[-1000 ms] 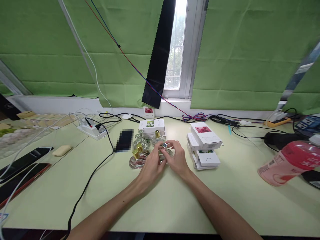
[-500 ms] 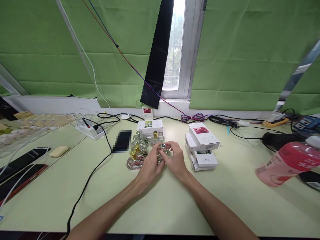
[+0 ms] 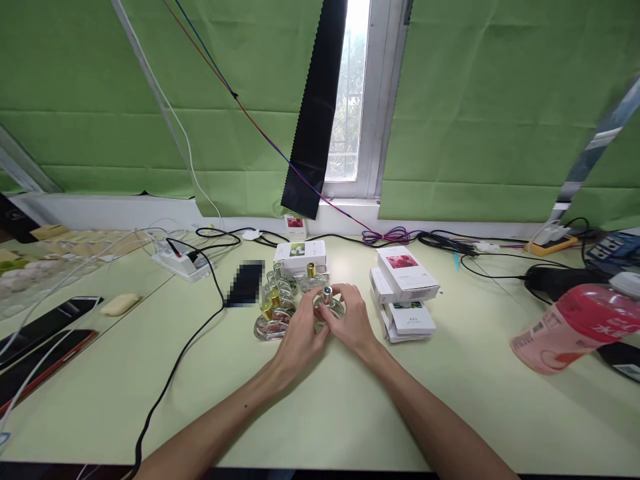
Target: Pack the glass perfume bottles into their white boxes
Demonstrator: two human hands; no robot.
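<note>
A small glass perfume bottle (image 3: 336, 307) with a silver cap stands between my two hands. My left hand (image 3: 303, 323) is closed around its left side, while my right hand (image 3: 352, 318) grips the right side with bent fingers. The bottle's lower part is partly hidden by my fingers. Just left of my hands is a group of several perfume bottles (image 3: 273, 325), some with gold caps and some with silver ones. Behind my left fingers stands another gold-capped bottle (image 3: 313, 281).
White boxes (image 3: 406, 283) are stacked to the right, with more white boxes (image 3: 303, 253) behind the bottles. A pink drink bottle (image 3: 565, 327) is at far right. A black cable (image 3: 175, 367) crosses the table at left, near a power strip (image 3: 183, 263) and phones (image 3: 43, 327).
My fingers have loosened slightly around the silver cap, and more of the cap and bottle now shows. The bottles and boxes around it have stayed put.
</note>
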